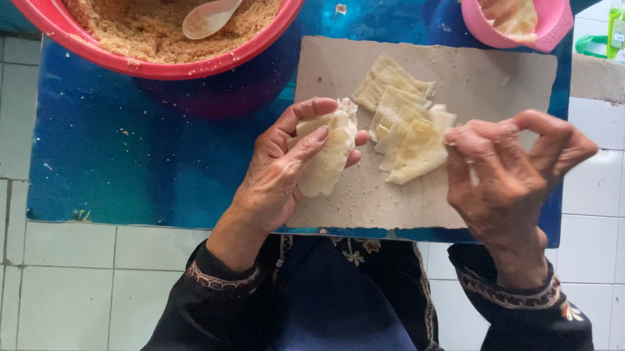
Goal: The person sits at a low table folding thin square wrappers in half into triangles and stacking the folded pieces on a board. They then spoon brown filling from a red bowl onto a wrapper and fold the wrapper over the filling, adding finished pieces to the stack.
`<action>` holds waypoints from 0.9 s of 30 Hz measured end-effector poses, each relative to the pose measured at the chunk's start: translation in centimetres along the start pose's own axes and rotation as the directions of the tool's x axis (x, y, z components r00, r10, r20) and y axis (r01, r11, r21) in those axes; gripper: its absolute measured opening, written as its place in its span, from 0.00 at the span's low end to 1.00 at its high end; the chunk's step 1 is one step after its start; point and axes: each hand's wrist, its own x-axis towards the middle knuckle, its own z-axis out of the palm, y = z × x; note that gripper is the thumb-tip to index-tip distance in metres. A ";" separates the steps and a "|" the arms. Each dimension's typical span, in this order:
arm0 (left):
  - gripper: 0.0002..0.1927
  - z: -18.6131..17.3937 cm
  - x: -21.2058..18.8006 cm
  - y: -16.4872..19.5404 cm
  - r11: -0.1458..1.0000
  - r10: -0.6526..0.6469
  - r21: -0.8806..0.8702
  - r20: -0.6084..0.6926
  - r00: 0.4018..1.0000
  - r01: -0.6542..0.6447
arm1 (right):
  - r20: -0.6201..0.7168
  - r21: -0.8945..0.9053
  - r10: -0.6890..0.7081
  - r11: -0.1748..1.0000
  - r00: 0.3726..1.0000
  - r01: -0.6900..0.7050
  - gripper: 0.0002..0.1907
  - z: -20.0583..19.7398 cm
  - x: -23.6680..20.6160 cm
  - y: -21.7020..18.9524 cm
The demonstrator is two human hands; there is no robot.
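We see a folded dough wrapper (326, 154), pale and soft, cradled in the left hand (283, 173), with the thumb and fingers closed around it in a firm grip. Its long axis runs from near to far, tilted slightly right at the far end, and it sits just above the left edge of a grey board (481, 77). The right hand (510, 175) is just to the right, its fingers curled and its thumb and forefinger pinched at the right edge of a fanned stack of flat wrappers (402, 127); we cannot tell whether it has hold of one. That stack lies on the board between the two hands, so the right hand is nearer to it and the left hand nearer to the folded piece. The board rests on a blue desk (146, 149) over white floor tiles (63, 283). At the far left stands a large red bowl (59, 29) full of crumbly brown filling (119, 8), with a pale spoon (218, 11) lying in it. At the far right a small pink bowl (550, 27) holds more pale dough (511, 10). Dark embroidered sleeves (224, 279) frame the near edge.
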 end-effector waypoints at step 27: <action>0.21 1.2 0.4 -0.7 0.995 -0.003 0.104 -0.001 1.000 0.003 | 0.066 0.350 0.157 0.921 0.985 -0.170 0.13 1.1 -4.7 0.9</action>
